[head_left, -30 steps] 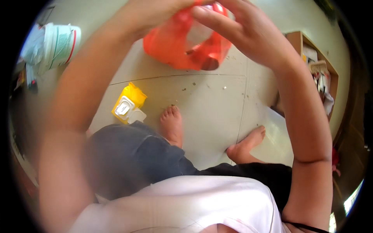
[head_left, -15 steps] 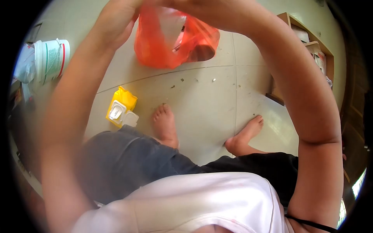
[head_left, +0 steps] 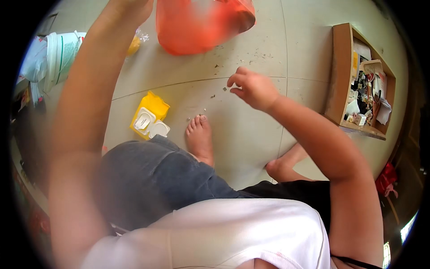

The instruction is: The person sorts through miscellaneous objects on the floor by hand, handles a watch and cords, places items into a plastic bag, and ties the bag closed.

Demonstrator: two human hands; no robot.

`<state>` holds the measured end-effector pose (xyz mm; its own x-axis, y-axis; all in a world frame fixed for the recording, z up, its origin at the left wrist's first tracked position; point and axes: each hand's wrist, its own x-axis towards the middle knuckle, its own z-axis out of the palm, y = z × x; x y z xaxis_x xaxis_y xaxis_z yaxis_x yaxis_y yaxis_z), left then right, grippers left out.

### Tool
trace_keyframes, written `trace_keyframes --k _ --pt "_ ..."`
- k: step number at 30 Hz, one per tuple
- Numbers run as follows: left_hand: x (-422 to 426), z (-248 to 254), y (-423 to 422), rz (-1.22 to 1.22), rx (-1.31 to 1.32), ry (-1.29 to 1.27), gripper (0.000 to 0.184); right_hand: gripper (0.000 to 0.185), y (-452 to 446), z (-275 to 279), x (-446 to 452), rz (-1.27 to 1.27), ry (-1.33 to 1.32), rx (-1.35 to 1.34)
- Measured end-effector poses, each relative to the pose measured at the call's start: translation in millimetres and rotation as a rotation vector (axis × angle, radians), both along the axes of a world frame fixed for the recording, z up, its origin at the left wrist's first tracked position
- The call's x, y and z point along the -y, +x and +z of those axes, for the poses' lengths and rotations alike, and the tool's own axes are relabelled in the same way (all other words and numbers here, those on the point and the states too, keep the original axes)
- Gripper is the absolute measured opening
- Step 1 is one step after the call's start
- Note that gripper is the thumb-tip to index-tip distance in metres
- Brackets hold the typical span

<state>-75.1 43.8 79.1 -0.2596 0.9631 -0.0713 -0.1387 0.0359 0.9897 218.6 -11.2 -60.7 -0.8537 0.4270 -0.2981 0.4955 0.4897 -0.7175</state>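
My right hand [head_left: 256, 89] reaches low over the tiled floor, its thumb and curled fingers apart and nothing visible in them. Close to its fingertips is a small dark chip [head_left: 225, 89]. Other crumbs [head_left: 212, 96] lie scattered nearby. My left hand [head_left: 142, 8] is cut off by the top edge, and its fingers are out of sight. Beside it, a translucent orange plastic bag [head_left: 192, 33] bulges with a dark rounded shape inside on the right; its top is out of frame.
A yellow wipes packet [head_left: 157, 106] with its white lid flipped up lies left of my bare foot [head_left: 199, 136]. At the right, a wooden box [head_left: 339, 67] holds jumbled small items. A white bucket [head_left: 53, 62] stands on the left, partly behind my left arm.
My right hand has come down from the top, away from the orange bag, to above the floor crumbs. The bag appears higher in view; the wooden box is now more exposed.
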Motion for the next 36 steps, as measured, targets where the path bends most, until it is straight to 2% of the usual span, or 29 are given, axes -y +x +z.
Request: trace_keyframes --k 6,10,14,16,17,19,20,22,25,31,36 --pt "1 0 0 0.028 -0.028 -0.021 0.01 0.014 -21 -40 24 0.043 0.13 0.131" --pt "6 -2 4 0.049 -0.039 -0.032 0.009 0.012 -25 -43 22 0.126 0.177 0.194" --pt "7 -2 6 0.055 -0.052 -0.039 0.008 0.009 -23 -35 18 0.102 0.165 0.201" --pt "8 -3 6 0.058 -0.062 -0.043 0.008 0.01 -20 -15 -3 -0.3 -0.923 0.064" --pt "9 -2 7 0.06 -0.064 -0.045 0.008 0.01 -17 -4 -11 -0.296 -0.92 0.065" --pt "9 -2 9 0.062 -0.074 -0.047 0.007 0.013 -7 15 -28 -0.479 -1.28 -0.22" --pt "8 -2 10 0.058 -0.077 -0.047 0.007 0.013 -3 18 -36 -0.478 -1.271 -0.223" --pt "6 -1 11 0.057 -0.084 -0.05 0.006 0.015 4 22 -46 -0.502 -1.487 -0.388" --pt "7 0 13 0.053 -0.094 -0.059 0.006 0.018 6 30 -53 -0.542 -1.628 -0.477" --pt "8 1 15 0.07 -0.107 -0.067 0.005 0.032 -3 47 -51 -0.615 -1.642 -0.609" --pt "9 0 18 0.083 -0.117 -0.069 0.005 0.037 -8 55 -48 -0.66 -1.67 -0.662"
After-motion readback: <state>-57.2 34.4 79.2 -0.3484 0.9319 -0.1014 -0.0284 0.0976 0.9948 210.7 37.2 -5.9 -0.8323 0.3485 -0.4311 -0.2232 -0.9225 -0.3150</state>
